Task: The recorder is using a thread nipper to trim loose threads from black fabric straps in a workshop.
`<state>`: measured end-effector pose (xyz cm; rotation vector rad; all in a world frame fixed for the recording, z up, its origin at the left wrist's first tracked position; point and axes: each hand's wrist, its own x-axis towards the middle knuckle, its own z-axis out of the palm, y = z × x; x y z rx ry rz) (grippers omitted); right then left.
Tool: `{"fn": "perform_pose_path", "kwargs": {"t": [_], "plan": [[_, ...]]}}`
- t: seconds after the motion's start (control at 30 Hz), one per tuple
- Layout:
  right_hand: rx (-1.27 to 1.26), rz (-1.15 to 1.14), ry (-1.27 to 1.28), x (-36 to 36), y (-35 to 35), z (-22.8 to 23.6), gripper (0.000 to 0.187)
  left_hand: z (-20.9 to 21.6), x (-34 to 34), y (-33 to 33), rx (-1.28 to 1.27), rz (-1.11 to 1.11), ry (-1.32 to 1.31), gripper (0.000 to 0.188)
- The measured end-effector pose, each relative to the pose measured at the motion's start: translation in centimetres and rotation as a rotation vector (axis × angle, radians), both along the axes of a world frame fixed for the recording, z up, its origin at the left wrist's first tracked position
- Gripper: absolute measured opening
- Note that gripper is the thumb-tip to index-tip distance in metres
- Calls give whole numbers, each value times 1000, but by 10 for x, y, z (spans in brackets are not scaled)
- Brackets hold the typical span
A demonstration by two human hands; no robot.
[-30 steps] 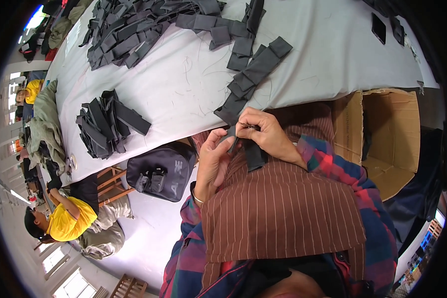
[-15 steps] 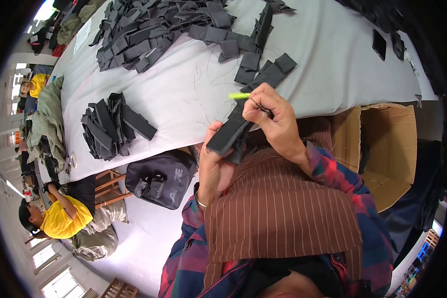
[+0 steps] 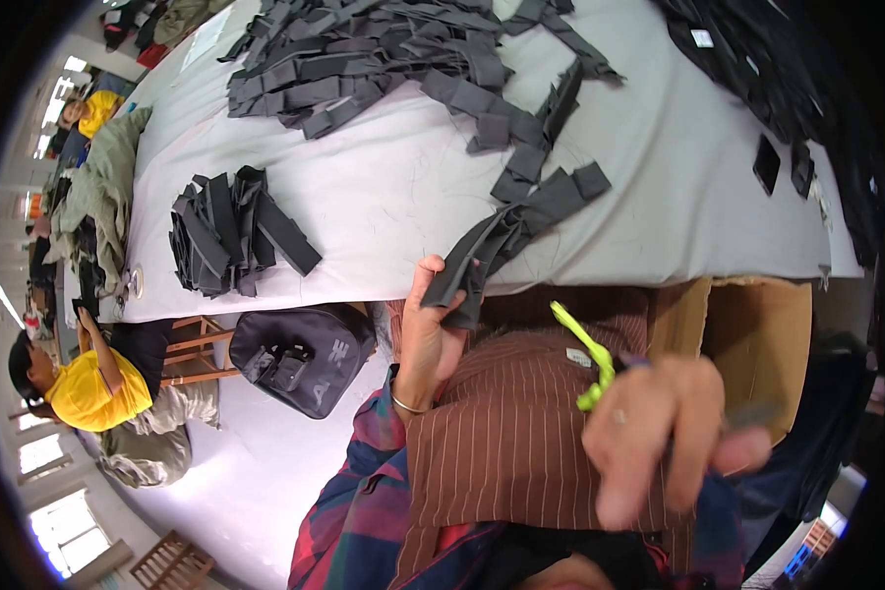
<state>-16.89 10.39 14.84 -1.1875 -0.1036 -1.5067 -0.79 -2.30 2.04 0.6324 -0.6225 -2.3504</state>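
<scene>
My left hand (image 3: pixel 431 339) is closed around the near end of some dark grey fabric strips (image 3: pixel 477 246) at the table's front edge. From there the strips run up and right over the cloth, joining other folded pieces. Low on the right, my right hand (image 3: pixel 654 433) is blurred by motion, its fingers curled above the striped brown apron (image 3: pixel 521 433). A bright yellow-green cord (image 3: pixel 588 349) trails from it. A small dark tool (image 3: pixel 757 413) shows as a smear beside the fingers; its exact kind cannot be made out.
A big heap of grey strips (image 3: pixel 364 69) covers the back of the white-covered table (image 3: pixel 374 216); a smaller bundle (image 3: pixel 231 236) sits left. A cardboard box (image 3: pixel 757 334) stands right, below the edge. A dark bag (image 3: pixel 305 359) and a person in yellow (image 3: pixel 103 383) are at left.
My right hand has swung away from the strips, down and right toward my body, taking the cord along. My left hand still holds the strips. The whole view has shifted slightly.
</scene>
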Motion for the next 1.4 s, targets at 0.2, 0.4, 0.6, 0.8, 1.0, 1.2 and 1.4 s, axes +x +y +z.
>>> {"fn": "perform_pose_path", "kwargs": {"t": [0.2,0.4,0.6,0.8,1.0,1.2,1.4], "plan": [[-103,-180,-18,29,11,39,47,11,-6,-4,-125,75,65,53],[-132,-166,14,26,6,42,49,19,-12,-12,-251,87,-24,73],[-52,-234,-30,37,7,49,48,0,-9,-20,-286,15,-69,57],[-113,-117,42,14,-3,19,43,4,-11,-16,-277,76,-43,49],[942,-1024,902,9,-22,-65,22,7,-31,-4,-409,71,-40,54],[758,-1252,756,20,-27,-98,19,10,-36,6,-424,-65,-135,60],[731,-1369,1147,1,-16,-108,12,-24,-19,-37,-322,-228,-18,46]]}}
